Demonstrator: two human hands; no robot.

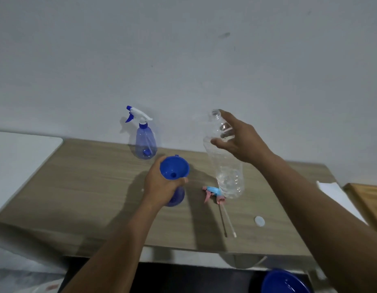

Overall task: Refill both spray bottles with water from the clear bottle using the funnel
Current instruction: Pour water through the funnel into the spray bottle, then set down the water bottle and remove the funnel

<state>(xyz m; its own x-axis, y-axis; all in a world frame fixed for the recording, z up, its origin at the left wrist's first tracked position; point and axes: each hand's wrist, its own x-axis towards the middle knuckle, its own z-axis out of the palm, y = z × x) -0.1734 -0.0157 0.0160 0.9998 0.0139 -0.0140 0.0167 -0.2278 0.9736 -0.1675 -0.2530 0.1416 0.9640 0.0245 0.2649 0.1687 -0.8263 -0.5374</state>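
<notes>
Left hand (pixel 160 182): grip closed round the neck of an open spray bottle (pixel 176 196) carrying one blue funnel (pixel 174 167). Right hand (pixel 239 138): grip loose, fingers spread against the upright clear bottle (pixel 225 157). One detached sprayer head (pixel 213 193) on tabletop (pixel 88 187). Second spray bottle (pixel 145 142) farthest, capped.

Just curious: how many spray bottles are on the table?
2. One spray bottle with its trigger on stands near the wall; the other is under the funnel, mostly hidden by the left hand.
</notes>
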